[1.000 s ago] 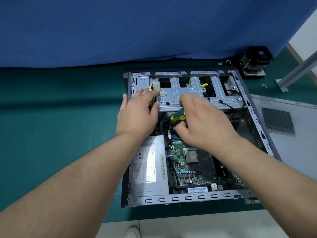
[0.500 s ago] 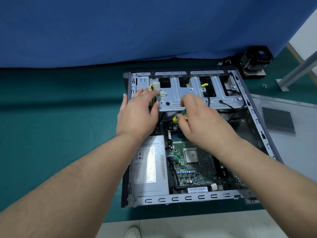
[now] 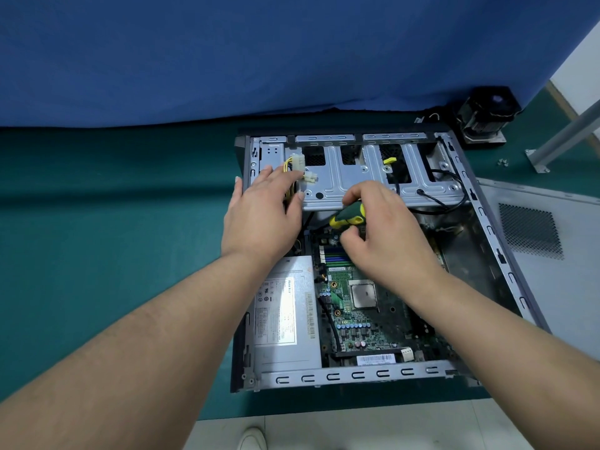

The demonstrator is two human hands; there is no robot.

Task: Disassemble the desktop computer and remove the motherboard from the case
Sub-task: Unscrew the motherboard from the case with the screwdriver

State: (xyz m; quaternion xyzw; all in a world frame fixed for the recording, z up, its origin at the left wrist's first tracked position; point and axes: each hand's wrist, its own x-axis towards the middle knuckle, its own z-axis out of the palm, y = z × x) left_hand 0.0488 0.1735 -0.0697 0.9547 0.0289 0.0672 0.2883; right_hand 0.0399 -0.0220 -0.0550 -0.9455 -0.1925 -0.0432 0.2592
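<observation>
The right hand (image 3: pixel 386 235) is gripping a screwdriver (image 3: pixel 349 216), fingers curled round its handle, tip hidden below at the far end of the motherboard (image 3: pixel 357 323). The left hand (image 3: pixel 263 219) is lying flat, fingers straight, pressing cables (image 3: pixel 292 177) against the drive cage (image 3: pixel 367 180). The board is sitting in the case (image 3: pixel 357 375), beside the power supply (image 3: pixel 285 316) at its left wall. If the tip is slipping off a screw, it is likely gouging the board; a freed screw could be dropping among components. The cage edge is crowding the handle; open room is lying toward the case's right wall.
</observation>
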